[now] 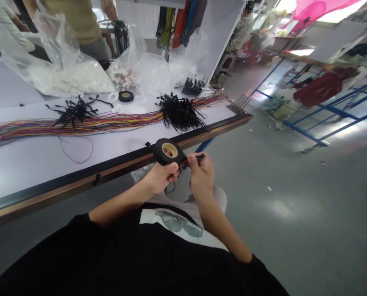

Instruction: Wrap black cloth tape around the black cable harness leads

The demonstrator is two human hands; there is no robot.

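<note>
A roll of black tape [159,154] with a pale cardboard core is tilted up just past the table's front edge. My left hand [160,177] is closed at its lower side, with the fingers partly hidden behind it. Close by on the right, my right hand [202,176] pinches a thin black cable piece [201,156], whose dark tip sticks out past the fingers. Between the two hands a short black strip runs from the roll toward the cable piece. A thin dark loop [171,189] hangs below my left hand.
On the white table [41,158] lies a long bundle of coloured wires [124,121]. Two piles of black cables, a larger pile [181,114] and a smaller pile [75,111], rest on it. Behind are another tape roll [125,96] and plastic bags [69,76]. A person [78,28] stands opposite.
</note>
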